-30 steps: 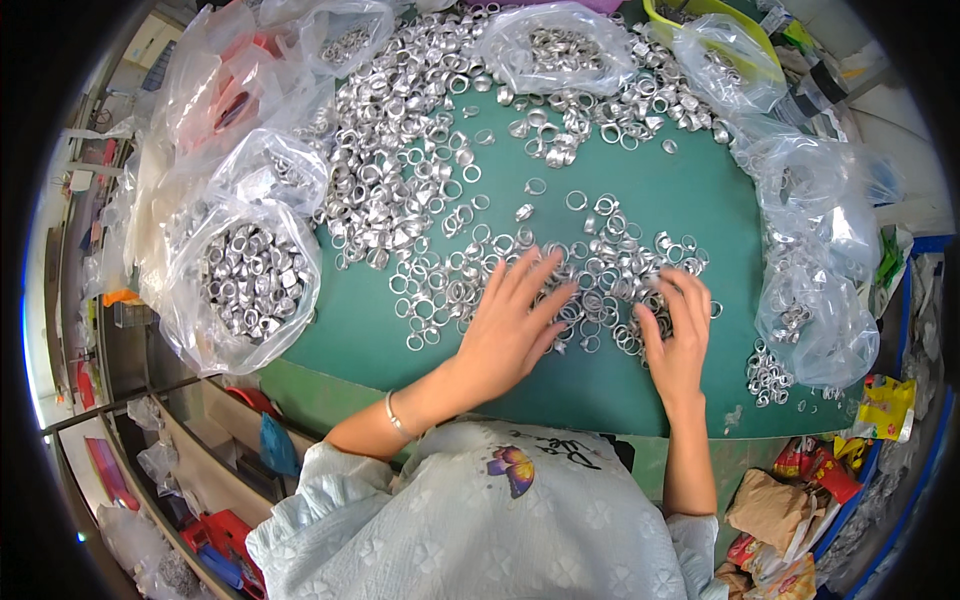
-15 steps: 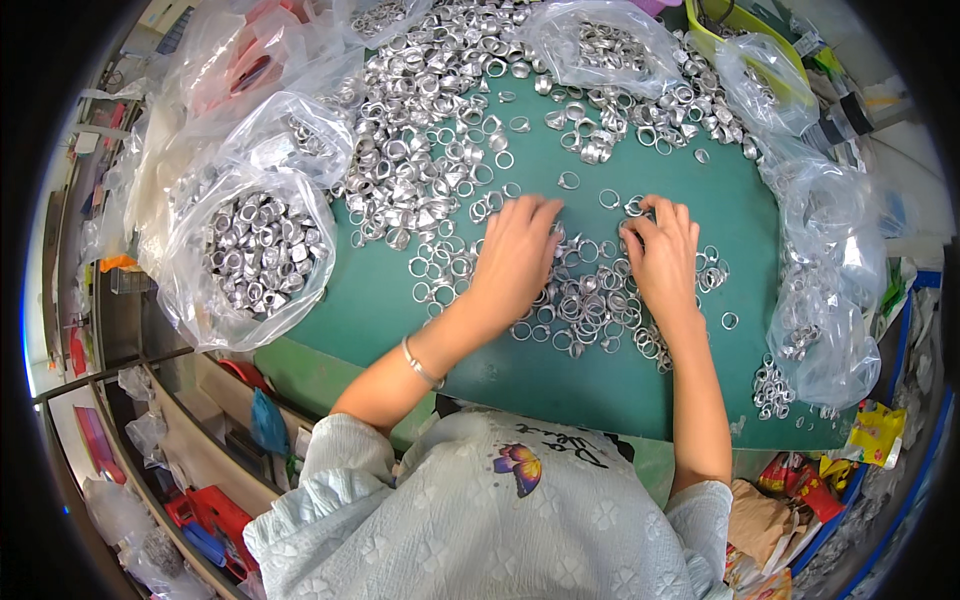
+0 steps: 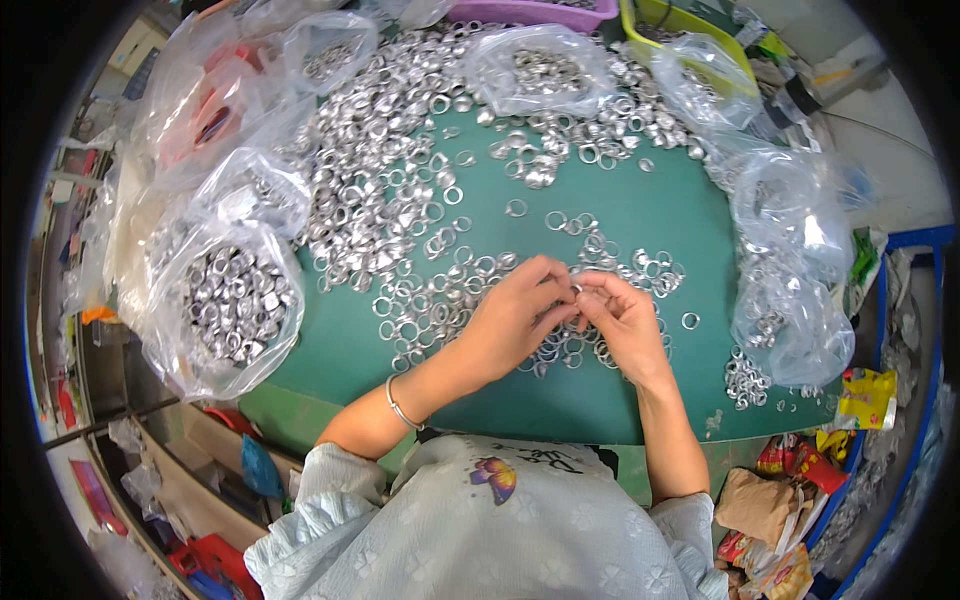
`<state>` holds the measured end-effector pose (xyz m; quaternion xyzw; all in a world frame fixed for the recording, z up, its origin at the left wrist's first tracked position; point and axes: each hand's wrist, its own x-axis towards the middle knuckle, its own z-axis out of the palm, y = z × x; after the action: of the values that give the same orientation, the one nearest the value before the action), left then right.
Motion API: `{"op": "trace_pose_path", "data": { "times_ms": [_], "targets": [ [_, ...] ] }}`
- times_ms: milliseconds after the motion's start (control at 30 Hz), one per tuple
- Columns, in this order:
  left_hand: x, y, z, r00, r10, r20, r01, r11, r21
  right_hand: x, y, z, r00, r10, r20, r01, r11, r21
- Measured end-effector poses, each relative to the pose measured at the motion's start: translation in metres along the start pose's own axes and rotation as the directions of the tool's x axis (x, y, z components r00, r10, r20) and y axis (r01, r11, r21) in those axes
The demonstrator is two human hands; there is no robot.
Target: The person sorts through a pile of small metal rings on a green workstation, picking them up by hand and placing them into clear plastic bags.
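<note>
My left hand and my right hand meet at their fingertips over a loose spread of silver rings. A small metal ring shows at the pinch between them, partly covered by the fingers. Both hands are closed around it. Under and beside the hands lie more rings, some hidden by the palms and wrists. A larger heap of silver rings covers the far left of the green table.
Clear bags of rings stand at the left, at the back and along the right edge. A purple basin and a yellow-green basin stand at the back. A small ring pile lies near the right front edge.
My hands have come together from being apart and now pinch a ring between their fingertips. The whole view has shifted, with the table lower and to the left.
</note>
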<state>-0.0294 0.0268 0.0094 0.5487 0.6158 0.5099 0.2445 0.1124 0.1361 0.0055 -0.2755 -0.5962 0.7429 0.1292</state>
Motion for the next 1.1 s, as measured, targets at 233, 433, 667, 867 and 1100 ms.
{"op": "trace_pose_path", "data": {
  "times_ms": [233,433,667,867,1100],
  "targets": [
    [-0.016,0.009,-0.001,0.997,0.007,-0.079,0.005,0.987,0.161,-0.04,-0.037,-0.085,0.548,-0.539,-0.639,0.192,0.825,-0.531],
    [-0.04,0.005,-0.005,0.992,-0.117,-0.045,0.123,0.974,0.191,-0.097,0.012,-0.137,0.098,-0.96,-0.261,-0.003,0.262,-0.965],
    [-0.05,0.002,-0.001,0.995,-0.098,-0.001,0.095,0.962,0.257,-0.069,0.013,-0.197,0.405,-0.711,-0.574,-0.384,0.438,-0.813],
    [-0.023,0.018,0.031,0.998,-0.008,0.066,-0.01,0.966,0.259,-0.028,-0.03,-0.235,0.525,-0.743,-0.415,-0.379,0.232,-0.896],
    [0.086,0.027,0.223,0.861,-0.281,0.423,0.314,0.949,-0.009,-0.041,-0.045,-0.228,0.504,-0.767,-0.398,-0.327,0.258,-0.909]
  ]
}}
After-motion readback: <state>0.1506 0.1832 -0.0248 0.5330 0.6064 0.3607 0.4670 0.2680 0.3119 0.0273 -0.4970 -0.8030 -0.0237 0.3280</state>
